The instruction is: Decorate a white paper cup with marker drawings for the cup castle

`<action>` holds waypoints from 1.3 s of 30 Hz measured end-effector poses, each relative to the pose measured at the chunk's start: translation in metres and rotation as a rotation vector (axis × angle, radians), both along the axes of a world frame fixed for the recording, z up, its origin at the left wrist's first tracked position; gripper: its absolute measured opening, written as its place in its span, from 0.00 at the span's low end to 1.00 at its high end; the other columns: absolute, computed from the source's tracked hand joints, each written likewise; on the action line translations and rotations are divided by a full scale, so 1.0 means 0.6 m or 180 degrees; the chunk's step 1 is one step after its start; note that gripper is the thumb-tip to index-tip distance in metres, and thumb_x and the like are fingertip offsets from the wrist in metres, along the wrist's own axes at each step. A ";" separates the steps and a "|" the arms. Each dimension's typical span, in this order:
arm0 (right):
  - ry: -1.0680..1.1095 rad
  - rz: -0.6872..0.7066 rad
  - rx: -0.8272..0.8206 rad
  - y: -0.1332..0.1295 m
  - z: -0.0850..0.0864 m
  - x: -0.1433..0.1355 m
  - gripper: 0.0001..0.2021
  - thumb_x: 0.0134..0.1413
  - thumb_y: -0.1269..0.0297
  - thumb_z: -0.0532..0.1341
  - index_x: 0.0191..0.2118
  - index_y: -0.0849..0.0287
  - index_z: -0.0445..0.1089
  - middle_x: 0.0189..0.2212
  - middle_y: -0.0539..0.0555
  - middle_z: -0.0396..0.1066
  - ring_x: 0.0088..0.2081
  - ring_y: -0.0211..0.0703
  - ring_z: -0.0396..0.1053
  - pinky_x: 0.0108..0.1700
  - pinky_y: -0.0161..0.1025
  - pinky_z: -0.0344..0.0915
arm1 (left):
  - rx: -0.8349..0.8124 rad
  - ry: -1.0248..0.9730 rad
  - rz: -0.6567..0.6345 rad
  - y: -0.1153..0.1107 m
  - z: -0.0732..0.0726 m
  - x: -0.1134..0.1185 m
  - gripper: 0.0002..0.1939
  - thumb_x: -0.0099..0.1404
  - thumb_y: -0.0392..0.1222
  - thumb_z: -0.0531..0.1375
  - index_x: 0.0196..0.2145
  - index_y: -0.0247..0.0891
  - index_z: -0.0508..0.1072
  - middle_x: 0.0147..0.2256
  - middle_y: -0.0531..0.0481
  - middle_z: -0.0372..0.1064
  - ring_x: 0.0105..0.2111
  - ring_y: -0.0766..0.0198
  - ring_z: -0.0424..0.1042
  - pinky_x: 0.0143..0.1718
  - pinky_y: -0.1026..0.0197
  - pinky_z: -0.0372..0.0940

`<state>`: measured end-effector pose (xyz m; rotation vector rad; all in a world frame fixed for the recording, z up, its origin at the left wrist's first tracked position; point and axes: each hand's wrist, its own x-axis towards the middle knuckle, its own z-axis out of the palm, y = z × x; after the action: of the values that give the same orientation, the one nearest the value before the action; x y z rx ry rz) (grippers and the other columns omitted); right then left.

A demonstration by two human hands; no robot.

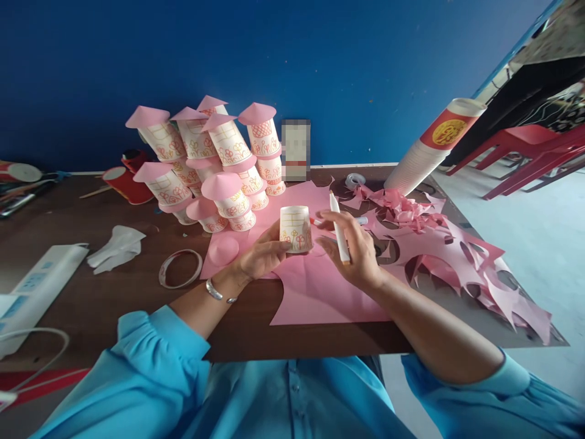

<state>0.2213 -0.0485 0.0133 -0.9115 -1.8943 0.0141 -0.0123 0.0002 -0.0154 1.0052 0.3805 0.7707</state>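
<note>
A white paper cup (295, 227) stands upside down in my left hand (266, 255), whose fingers are closed round its lower left side. Yellow brick lines and orange-red flowers are drawn on the cup. Just to the right, my right hand (354, 247) grips a white marker pen (340, 235), its tip pointing up and away from the cup. Beneath both hands lies pink paper (329, 292). Behind them rise several stacked decorated cups (228, 143) topped with pink paper cones (222, 186).
Pink paper scraps (461, 250) cover the table's right side, beside a tall stack of cups (434, 146). On the left are a tape roll (180, 269), crumpled white paper (116, 249) and a white power strip (46, 292). A blue wall (320, 73) stands behind.
</note>
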 end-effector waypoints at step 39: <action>0.0322 0.0412 -0.0548 0.049 -0.053 0.011 0.43 0.64 0.46 0.74 0.74 0.54 0.54 0.65 0.71 0.72 0.59 0.61 0.80 0.58 0.58 0.80 | -0.0050 0.0101 0.0109 -0.002 0.013 -0.008 0.40 0.56 0.48 0.75 0.66 0.46 0.75 0.57 0.42 0.83 0.68 0.33 0.73 0.73 0.25 0.61</action>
<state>0.2279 -0.0191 -0.0184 -0.8842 -1.8750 0.2999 -0.0168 -0.0011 -0.0074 0.9992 0.4314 0.7821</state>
